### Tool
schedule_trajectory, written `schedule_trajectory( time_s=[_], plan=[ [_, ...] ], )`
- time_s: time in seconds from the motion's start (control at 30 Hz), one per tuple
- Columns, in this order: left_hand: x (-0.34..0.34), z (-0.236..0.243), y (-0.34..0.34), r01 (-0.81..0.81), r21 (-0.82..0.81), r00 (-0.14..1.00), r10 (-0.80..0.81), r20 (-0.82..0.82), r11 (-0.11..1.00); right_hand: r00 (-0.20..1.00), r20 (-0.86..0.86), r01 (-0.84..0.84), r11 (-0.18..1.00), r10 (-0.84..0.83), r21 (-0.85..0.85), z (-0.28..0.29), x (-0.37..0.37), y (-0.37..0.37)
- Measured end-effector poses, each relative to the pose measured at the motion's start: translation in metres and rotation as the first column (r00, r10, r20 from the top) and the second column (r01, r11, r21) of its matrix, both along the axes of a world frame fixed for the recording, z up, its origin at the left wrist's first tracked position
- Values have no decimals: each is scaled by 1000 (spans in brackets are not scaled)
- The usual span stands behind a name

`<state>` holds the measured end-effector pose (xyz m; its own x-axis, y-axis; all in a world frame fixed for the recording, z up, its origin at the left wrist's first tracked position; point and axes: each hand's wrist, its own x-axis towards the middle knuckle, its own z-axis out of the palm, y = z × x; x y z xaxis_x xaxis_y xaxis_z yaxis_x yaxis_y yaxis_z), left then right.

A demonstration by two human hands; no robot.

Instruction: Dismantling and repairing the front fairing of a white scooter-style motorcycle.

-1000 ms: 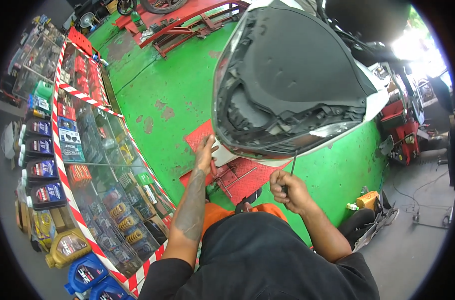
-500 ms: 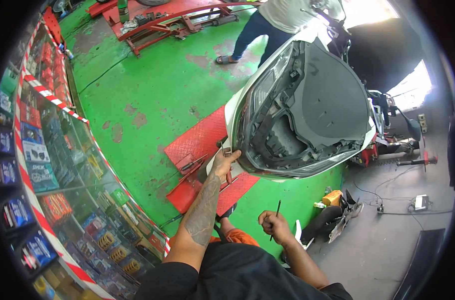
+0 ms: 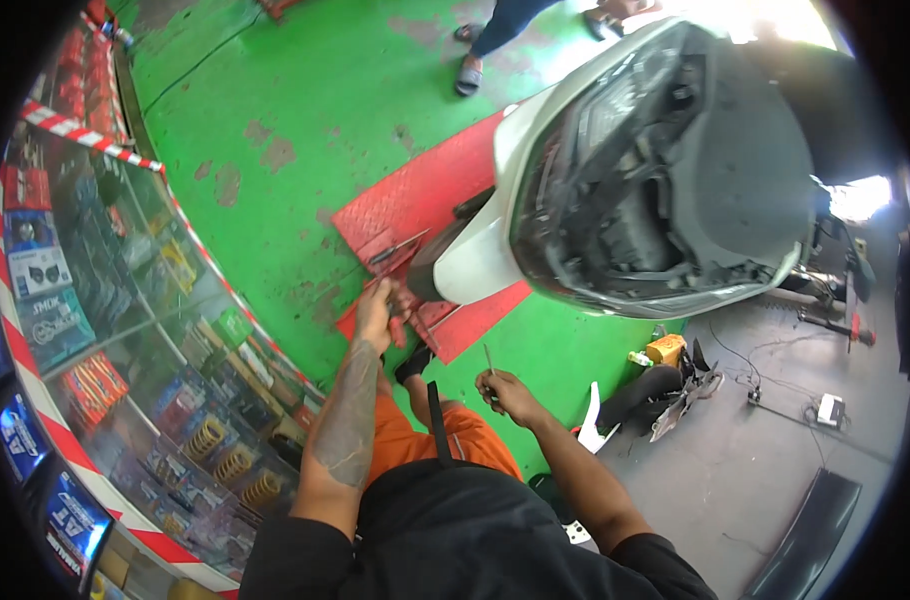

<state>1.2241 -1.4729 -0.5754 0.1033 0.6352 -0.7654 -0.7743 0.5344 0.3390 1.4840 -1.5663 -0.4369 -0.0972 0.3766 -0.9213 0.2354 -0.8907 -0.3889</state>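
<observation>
My left hand (image 3: 383, 310) is closed on a red-handled tool (image 3: 399, 332) over the red lift plate (image 3: 380, 208), left of the white front fender (image 3: 465, 265). My right hand (image 3: 507, 398) grips a thin metal rod (image 3: 488, 358), probably a screwdriver, low over the green floor, below the scooter's front. The scooter's front (image 3: 655, 170) has its dark inner housing and clear headlight lens exposed inside white bodywork. A long tool (image 3: 397, 247) lies on the lift plate above my left hand.
A co-worker's legs (image 3: 490, 40) stand beyond the scooter. A glass display cabinet (image 3: 155, 330) with striped edging runs along my left. On the right are removed dark and white panels (image 3: 655, 400), a yellow container (image 3: 667, 349), cables and a long black piece (image 3: 805, 535) on grey floor.
My left hand has left the headlight's lower edge and moved down and left. My right hand, still gripping the rod, sits farther left. The scooter's front appears farther up and right.
</observation>
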Motion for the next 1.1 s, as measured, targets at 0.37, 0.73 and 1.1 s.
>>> schedule_trajectory(
  time_s=[0.37,0.73,1.1],
  plan=[
    [-87,-71,-246,-317,-431,927,182,-327,845,748,440,-656,657,497,371,-385,-102,33],
    [-44,-107,-277,-319,-407,900,140,-413,856,768,530,-567,765,358,305,-478,-141,64],
    [-2,-36,-237,354,-54,11,-62,-998,934,777,-22,-526,667,629,527,-210,-108,-39]
  ],
)
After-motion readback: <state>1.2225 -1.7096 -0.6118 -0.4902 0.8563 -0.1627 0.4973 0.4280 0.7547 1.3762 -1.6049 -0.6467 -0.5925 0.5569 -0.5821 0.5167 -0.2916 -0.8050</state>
